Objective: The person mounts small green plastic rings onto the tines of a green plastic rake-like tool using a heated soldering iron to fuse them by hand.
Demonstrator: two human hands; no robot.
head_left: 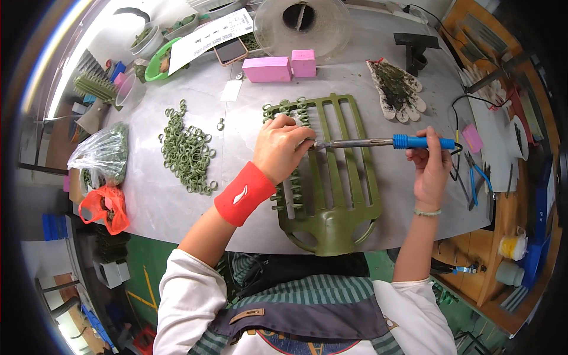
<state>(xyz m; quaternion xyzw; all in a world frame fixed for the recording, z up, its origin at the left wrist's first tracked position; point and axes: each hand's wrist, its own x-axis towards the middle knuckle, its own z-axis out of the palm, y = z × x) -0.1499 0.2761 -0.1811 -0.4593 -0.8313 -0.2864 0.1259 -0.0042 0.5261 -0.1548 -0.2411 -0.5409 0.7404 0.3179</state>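
Note:
My right hand (430, 163) grips the blue handle of a soldering iron (355, 143), whose long metal shaft points left. Its tip meets the fingertips of my left hand (279, 145), which are pinched together; what they hold is too small and hidden to make out. Both hands are over an olive-green slotted frame (334, 228) lying on the table. Small green rings (297, 192) stand in rows along the frame's left bars, partly covered by my left hand. A pile of loose green rings (186, 154) lies to the left, with one pair (220, 124) apart from it.
Two pink blocks (267, 70) stand beyond the frame, before a round translucent container (269, 29). A soiled white glove (395, 92) and a black stand (417, 50) are far right. Blue-handled pliers (478, 177) and a cable lie right. Plastic bags (106, 157) sit at the left edge.

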